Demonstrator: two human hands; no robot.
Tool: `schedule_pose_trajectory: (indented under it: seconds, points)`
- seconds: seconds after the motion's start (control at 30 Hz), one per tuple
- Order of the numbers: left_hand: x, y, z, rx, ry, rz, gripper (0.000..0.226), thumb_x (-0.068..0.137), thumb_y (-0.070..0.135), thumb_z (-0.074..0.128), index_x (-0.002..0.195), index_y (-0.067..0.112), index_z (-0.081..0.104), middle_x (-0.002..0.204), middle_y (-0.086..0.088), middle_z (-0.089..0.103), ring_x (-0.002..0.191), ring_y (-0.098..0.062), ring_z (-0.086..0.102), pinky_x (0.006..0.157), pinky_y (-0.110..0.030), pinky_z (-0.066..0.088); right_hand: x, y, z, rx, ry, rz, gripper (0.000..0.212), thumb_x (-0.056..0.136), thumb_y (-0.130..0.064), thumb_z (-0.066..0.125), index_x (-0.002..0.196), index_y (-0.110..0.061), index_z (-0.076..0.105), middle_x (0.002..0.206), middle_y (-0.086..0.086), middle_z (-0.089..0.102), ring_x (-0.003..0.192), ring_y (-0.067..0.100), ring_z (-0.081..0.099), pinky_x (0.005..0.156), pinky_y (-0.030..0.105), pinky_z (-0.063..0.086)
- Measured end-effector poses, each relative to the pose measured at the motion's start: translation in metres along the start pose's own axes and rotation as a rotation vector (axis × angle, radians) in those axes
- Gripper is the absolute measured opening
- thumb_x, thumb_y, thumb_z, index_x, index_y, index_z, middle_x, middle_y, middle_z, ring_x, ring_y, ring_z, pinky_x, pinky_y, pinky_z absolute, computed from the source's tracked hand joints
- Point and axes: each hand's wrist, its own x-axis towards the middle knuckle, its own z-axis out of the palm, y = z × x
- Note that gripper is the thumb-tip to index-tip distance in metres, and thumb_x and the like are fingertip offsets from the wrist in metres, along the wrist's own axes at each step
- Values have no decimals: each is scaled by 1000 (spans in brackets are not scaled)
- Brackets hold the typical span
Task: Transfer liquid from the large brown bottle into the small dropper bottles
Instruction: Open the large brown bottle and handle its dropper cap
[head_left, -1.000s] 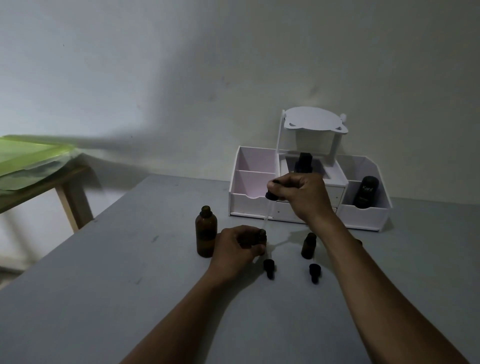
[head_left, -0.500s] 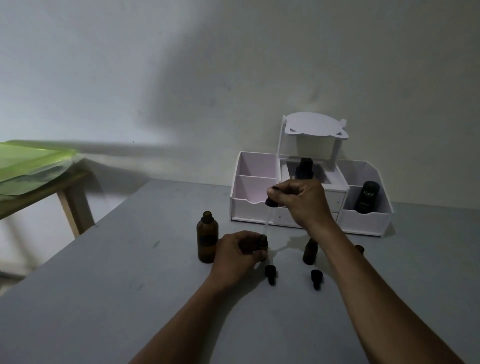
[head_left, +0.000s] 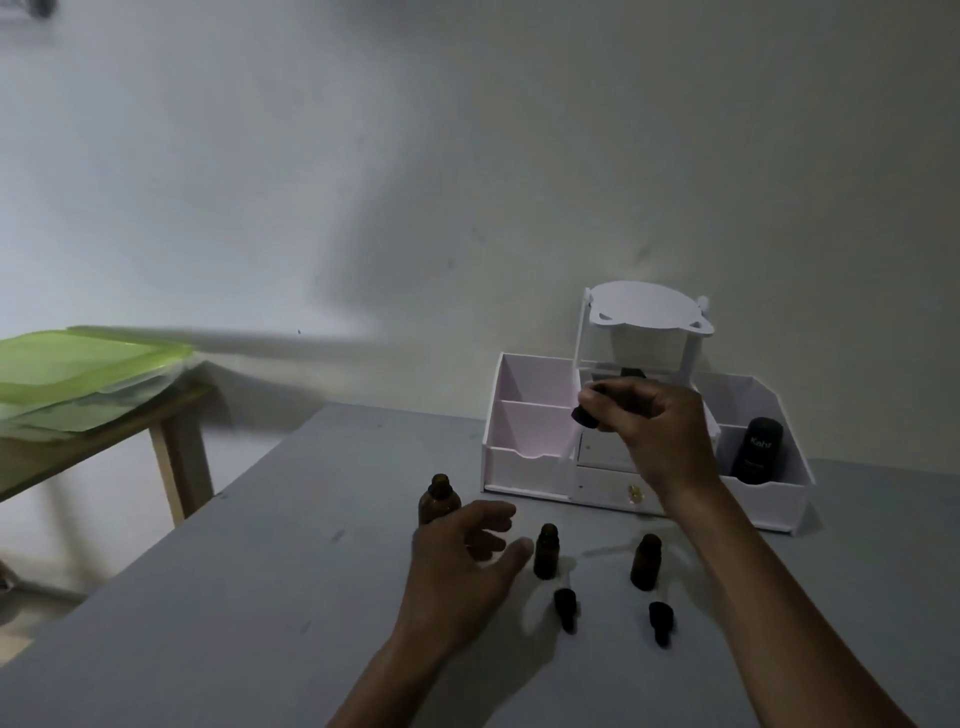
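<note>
The large brown bottle (head_left: 439, 496) stands uncapped on the grey table (head_left: 260, 597), partly behind my left hand (head_left: 462, 564). That hand hovers open, fingers spread, just left of a small brown dropper bottle (head_left: 546, 552). A second small bottle (head_left: 645, 562) stands to the right. Two black dropper caps (head_left: 565, 605) (head_left: 661, 621) lie in front of them. My right hand (head_left: 649, 426) is raised above the bottles, pinching the black bulb of a pipette dropper (head_left: 584, 417) whose clear tube points down-left.
A white desk organiser (head_left: 524, 457) stands at the back against the wall, with a black bottle (head_left: 756, 454) in its right compartment. A wooden side table (head_left: 171, 415) with green plastic lids (head_left: 78, 364) is at the left.
My left hand has let go of the small bottle and opened, drawing back left. My right hand has lifted the dropper up and away from that bottle's mouth.
</note>
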Motion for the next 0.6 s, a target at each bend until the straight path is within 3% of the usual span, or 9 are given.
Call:
schedule_pose_trajectory:
  seconds: [0.13, 0.2, 0.27, 0.33, 0.43, 0.6]
  points:
    - [9, 7, -45, -123, 186, 90, 15, 82, 21, 80, 90, 34, 75, 79, 16, 75, 78, 1, 71, 71, -13, 56, 4, -23, 9, 144, 70, -31, 6, 86, -10, 74, 91, -12, 78, 78, 0, 78, 75, 15, 76, 67, 19, 57]
    - [26, -4, -62, -182, 271, 66, 16, 82, 16, 80, 88, 31, 76, 82, 16, 76, 80, -2, 72, 72, -17, 56, 6, -31, 19, 212, 84, -29, 7, 85, -9, 74, 92, -9, 77, 79, 3, 78, 76, 17, 76, 65, 18, 56]
    - [41, -21, -71, -296, 284, -19, 15, 80, 19, 81, 93, 26, 77, 88, 6, 77, 86, -13, 73, 76, -31, 59, 7, -37, 33, 264, 84, -22, 7, 85, -8, 74, 91, -10, 77, 80, 6, 78, 79, 21, 76, 72, 26, 61]
    - [47, -35, -73, -460, 218, -114, 28, 71, 26, 77, 99, 20, 77, 94, -5, 77, 94, -27, 72, 79, -39, 59, 6, -38, 47, 313, 75, 9, 9, 85, -6, 74, 87, -14, 77, 78, 4, 78, 77, 20, 76, 74, 27, 62]
    - [47, -56, -68, -540, 70, -207, 53, 59, 38, 75, 108, 19, 75, 103, -5, 77, 104, -28, 70, 84, -37, 58, 5, -32, 65, 333, 46, 43, 11, 84, -5, 74, 86, -16, 76, 77, 2, 78, 76, 17, 76, 74, 26, 62]
    - [40, -66, -58, -540, -126, -223, 49, 63, 17, 71, 111, 13, 73, 104, -7, 77, 101, -22, 72, 80, -26, 58, 4, -15, 80, 287, 2, 68, 9, 85, -6, 74, 86, -15, 77, 78, 3, 78, 76, 18, 76, 77, 29, 61]
